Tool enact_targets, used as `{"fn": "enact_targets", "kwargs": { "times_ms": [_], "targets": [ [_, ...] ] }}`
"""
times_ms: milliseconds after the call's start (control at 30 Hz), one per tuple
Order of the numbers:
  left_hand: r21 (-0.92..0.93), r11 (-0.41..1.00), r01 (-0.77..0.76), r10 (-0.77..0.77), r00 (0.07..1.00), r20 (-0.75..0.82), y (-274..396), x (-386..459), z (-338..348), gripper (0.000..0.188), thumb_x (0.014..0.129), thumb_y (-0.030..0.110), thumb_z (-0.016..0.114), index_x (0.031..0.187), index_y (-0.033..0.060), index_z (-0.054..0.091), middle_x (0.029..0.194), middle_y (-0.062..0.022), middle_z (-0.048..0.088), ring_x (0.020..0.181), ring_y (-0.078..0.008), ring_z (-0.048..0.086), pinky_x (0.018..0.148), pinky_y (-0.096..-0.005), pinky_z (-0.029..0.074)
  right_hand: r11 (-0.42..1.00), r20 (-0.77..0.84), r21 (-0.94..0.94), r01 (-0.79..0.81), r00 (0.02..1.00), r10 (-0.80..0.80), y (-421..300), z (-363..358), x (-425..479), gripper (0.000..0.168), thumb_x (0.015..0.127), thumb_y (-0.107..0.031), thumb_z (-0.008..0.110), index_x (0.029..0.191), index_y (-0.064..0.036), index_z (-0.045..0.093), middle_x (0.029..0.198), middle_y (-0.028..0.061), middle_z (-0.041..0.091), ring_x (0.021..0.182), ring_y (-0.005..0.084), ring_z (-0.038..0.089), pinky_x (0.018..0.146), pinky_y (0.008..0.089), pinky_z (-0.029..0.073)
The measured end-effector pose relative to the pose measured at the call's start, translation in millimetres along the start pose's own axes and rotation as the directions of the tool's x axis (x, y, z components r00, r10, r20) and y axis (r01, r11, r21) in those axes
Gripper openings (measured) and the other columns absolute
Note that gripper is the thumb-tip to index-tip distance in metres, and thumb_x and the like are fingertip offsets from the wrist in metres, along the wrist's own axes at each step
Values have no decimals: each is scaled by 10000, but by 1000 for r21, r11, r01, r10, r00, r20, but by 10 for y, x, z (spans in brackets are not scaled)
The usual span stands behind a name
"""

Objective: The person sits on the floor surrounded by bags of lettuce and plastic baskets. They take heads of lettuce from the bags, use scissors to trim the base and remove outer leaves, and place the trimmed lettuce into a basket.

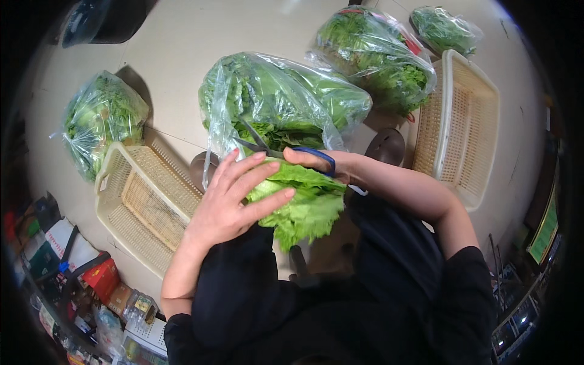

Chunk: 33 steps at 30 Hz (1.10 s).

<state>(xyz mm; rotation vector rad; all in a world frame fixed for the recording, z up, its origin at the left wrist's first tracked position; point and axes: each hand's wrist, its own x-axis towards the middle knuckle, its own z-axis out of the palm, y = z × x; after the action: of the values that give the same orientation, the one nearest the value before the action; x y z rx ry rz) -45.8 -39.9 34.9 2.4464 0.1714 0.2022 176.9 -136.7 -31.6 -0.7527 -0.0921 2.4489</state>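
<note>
My left hand [239,194] lies over a head of leafy green lettuce [308,203] with its fingers spread, holding it above my lap. In my right hand [315,159] are scissors [256,140] with blue handles. Their dark blades stand apart, pointing away from me at the lettuce's far end. Part of the right hand is hidden by the leaves. Just beyond the blades, a large clear plastic bag [292,91] full of leafy greens lies on the floor, its near side gaping.
A cream plastic basket [104,212] stands left, another basket [441,137] right. Bagged greens lie at the left [105,118], upper right [374,59] and far right [445,29]. My brown shoe [386,146] is beside the large bag. Boxes [102,278] crowd the lower left.
</note>
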Motion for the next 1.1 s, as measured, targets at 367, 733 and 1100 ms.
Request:
{"fn": "enact_targets", "kwargs": {
  "times_ms": [367,733,1100],
  "targets": [
    [-791,-612,26,-557,696,454,-209,-238,491,637,936,283,582,1450,22,311,1373,-121,475,1273,-225,462,1062,-382,396,890,-161,-293,350,899,-407,163,-98,95,639,839,-368,753,1291,-38,446,1126,70,565,1049,120,543,887,271,459],
    [-880,-84,467,-752,551,363,-88,-185,744,982,692,93,860,1445,26,233,1315,-114,477,1233,-205,471,1030,-348,400,706,-333,-703,79,842,-425,257,-145,-24,610,830,-456,735,1216,-26,540,924,19,569,867,109,520,801,265,436],
    [-326,539,777,-828,559,-39,-23,-213,681,847,681,241,846,1302,-34,341,1188,-235,501,1133,-371,526,973,-408,435,479,-317,-835,-271,948,-15,-52,91,-330,545,900,-448,656,1250,-47,539,984,90,603,927,162,548,853,305,443]
  ]
}}
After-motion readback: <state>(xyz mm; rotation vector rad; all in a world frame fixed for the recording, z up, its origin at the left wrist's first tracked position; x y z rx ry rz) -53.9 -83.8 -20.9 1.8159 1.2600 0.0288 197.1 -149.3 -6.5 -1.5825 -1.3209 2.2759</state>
